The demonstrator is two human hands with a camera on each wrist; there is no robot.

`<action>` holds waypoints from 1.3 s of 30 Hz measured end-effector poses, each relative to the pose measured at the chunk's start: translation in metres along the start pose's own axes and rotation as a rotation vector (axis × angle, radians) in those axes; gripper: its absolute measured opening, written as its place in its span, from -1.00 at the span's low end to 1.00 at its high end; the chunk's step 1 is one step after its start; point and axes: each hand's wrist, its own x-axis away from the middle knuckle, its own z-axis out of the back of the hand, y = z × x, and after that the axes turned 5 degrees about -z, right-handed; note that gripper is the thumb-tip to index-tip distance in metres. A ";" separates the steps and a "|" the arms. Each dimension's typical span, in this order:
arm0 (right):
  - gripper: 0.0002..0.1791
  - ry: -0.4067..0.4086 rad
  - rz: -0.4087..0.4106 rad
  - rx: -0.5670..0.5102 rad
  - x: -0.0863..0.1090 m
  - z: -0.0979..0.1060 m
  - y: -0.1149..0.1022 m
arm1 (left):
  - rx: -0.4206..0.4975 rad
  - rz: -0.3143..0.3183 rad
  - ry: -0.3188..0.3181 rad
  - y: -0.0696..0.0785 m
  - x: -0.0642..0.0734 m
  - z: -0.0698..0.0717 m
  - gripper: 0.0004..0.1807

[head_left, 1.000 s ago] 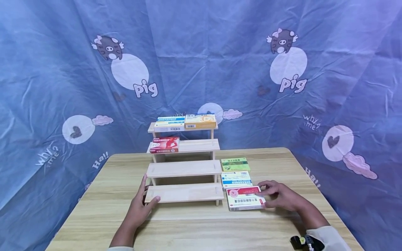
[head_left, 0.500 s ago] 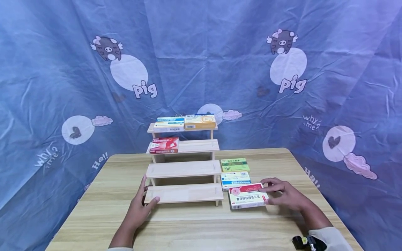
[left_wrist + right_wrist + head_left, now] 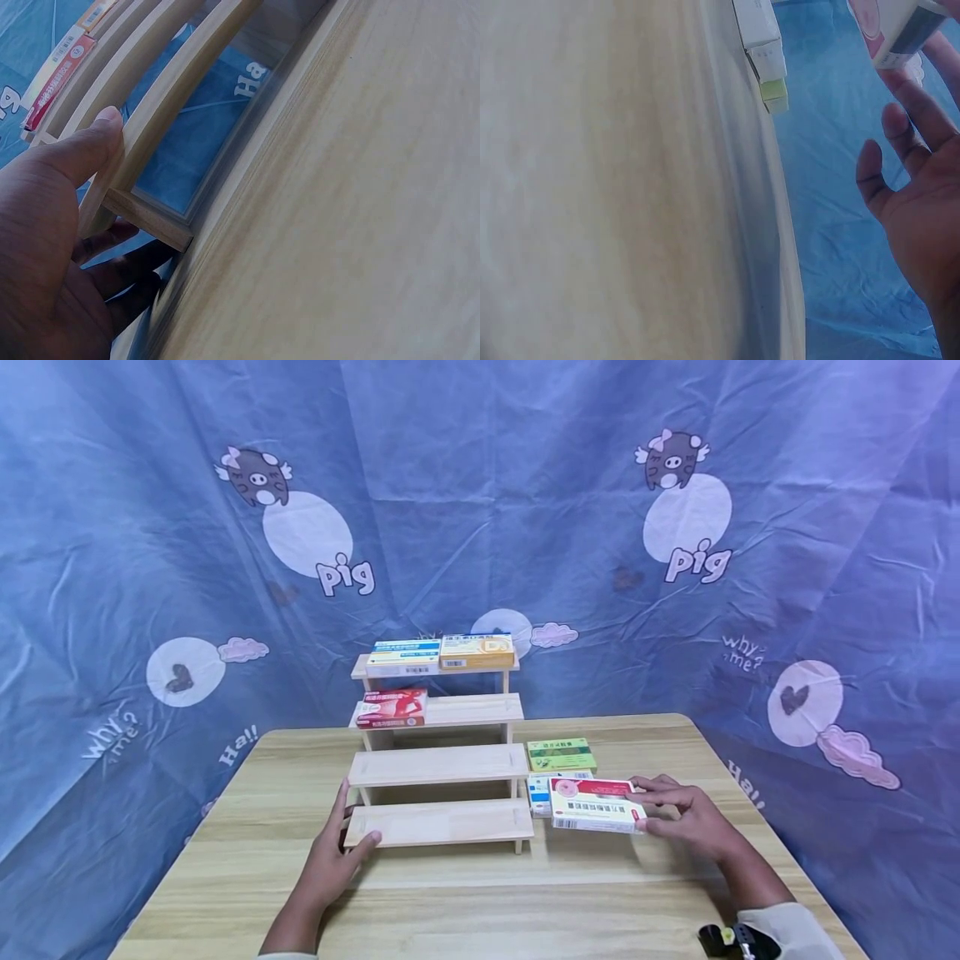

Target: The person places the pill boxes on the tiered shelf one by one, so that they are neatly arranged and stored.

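My right hand (image 3: 686, 820) pinches a white medicine box with a red band (image 3: 596, 808) by its right end, between thumb and fingers. That box is raised off the table and partly covers a blue-and-white medicine box (image 3: 538, 797) lying beyond it. In the right wrist view the held box (image 3: 896, 30) is at the upper right corner, cut off by the frame. With my left hand (image 3: 335, 852) I grip the left end of the lowest step of a four-tier wooden display stand (image 3: 442, 821). The left wrist view has the thumb (image 3: 105, 135) over the step and the other fingers lower down.
A green medicine box (image 3: 560, 754) lies right of the stand. The top tier bears a blue-and-white box (image 3: 403, 657) and a yellow box (image 3: 477, 650); a red box (image 3: 392, 707) sits on the tier below. Blue printed cloth (image 3: 480, 510) hangs behind the wooden table (image 3: 450, 918).
My right hand has lifted the red-banded medicine box off the table and moved it slightly right and away from me. The left hand keeps its grip on the stand.
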 end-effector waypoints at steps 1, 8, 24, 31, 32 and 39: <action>-0.52 0.013 0.000 0.003 0.000 0.000 0.000 | 0.000 -0.001 -0.004 0.000 0.000 0.000 0.17; -0.56 0.059 0.016 0.000 -0.001 -0.002 0.001 | -0.003 0.010 -0.008 0.001 -0.001 0.000 0.16; -0.56 0.087 0.055 -0.054 -0.010 -0.011 -0.005 | -0.005 -0.004 -0.007 0.000 0.000 0.001 0.16; -0.59 0.098 0.022 -0.026 -0.017 -0.010 -0.012 | 0.009 -0.007 -0.014 -0.002 0.000 0.001 0.16; -0.59 0.101 0.015 -0.019 -0.019 -0.010 -0.013 | 0.007 -0.008 -0.014 -0.002 0.000 0.001 0.16; -0.60 0.097 0.045 -0.061 -0.035 -0.008 -0.015 | 0.004 -0.002 -0.016 -0.002 -0.001 0.002 0.17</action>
